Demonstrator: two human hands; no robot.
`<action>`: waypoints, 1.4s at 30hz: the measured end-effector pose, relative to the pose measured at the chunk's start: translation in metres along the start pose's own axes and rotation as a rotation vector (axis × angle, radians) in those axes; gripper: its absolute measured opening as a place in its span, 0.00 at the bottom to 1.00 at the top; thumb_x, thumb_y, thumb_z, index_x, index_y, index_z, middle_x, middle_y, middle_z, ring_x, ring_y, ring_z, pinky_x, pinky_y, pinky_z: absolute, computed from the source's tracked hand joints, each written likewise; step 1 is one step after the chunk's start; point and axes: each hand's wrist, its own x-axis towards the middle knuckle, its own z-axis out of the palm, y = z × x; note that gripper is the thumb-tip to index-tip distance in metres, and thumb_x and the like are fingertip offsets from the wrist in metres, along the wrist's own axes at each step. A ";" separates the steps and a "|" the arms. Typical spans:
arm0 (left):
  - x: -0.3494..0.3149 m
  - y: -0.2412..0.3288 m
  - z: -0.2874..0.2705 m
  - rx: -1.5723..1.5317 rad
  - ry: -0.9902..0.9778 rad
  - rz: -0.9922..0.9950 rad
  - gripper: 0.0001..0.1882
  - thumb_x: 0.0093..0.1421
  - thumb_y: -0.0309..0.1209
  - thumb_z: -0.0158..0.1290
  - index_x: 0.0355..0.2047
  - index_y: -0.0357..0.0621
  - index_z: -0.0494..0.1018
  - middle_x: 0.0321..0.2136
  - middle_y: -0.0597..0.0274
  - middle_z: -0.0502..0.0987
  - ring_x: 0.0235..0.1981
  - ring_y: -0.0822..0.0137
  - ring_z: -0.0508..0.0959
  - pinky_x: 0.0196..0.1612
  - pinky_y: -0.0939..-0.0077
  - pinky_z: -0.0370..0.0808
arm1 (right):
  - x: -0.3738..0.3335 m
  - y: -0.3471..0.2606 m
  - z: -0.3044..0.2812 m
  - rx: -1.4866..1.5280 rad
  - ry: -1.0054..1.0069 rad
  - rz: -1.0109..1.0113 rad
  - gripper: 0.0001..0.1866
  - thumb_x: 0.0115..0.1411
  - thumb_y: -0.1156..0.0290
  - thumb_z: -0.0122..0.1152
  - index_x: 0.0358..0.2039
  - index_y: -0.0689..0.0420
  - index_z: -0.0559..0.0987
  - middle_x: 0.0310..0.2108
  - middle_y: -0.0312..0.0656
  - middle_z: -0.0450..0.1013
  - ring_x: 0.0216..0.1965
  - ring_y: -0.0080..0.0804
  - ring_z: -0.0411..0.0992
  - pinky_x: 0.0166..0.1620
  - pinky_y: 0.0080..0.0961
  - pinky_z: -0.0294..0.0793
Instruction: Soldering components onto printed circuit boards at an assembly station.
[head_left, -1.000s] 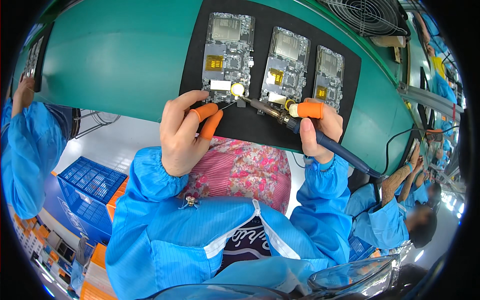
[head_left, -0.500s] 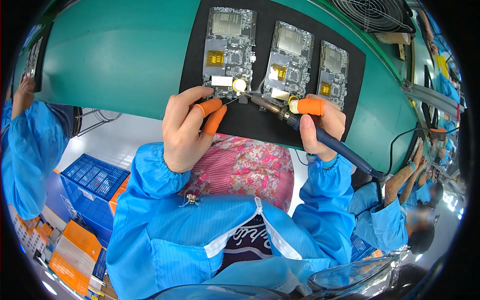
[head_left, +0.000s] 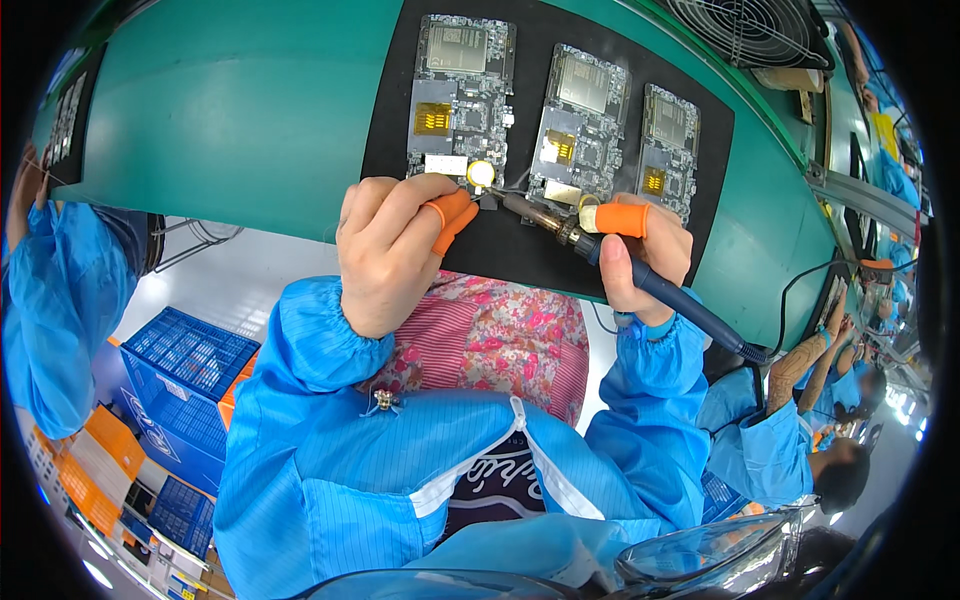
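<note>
My right hand (head_left: 648, 250), an orange cot on one finger, grips a soldering iron (head_left: 700, 312) with a dark blue handle. Its tip points left, to the lower edge of the leftmost circuit board (head_left: 485, 120), just below a round, yellow-rimmed part (head_left: 481, 174). My left hand (head_left: 395, 250), with orange finger cots, is closed in a pinch at that same edge, close to the tip. A thin wire shows at its fingertips, mostly hidden now. Two similar boards, a middle one (head_left: 598, 125) and a right one (head_left: 668, 140), lie alongside on a black mat (head_left: 520, 255).
The mat lies on a green table (head_left: 230, 110). A fan (head_left: 745, 30) stands at the far right, and the iron's cord runs off right. Blue crates (head_left: 185, 360) sit on the floor at left. Co-workers in blue sleeves (head_left: 65, 290) are on both sides.
My left hand has moved right, bringing its pinched fingers nearer the iron tip and covering most of the wire. My right hand and the iron have hardly moved.
</note>
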 end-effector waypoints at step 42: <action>0.000 -0.003 -0.004 0.014 -0.054 -0.026 0.12 0.36 0.23 0.62 0.24 0.39 0.75 0.31 0.63 0.72 0.32 0.63 0.69 0.36 0.75 0.67 | 0.001 -0.001 0.002 0.056 -0.065 0.006 0.10 0.43 0.71 0.57 0.24 0.65 0.73 0.17 0.47 0.68 0.16 0.38 0.68 0.21 0.25 0.68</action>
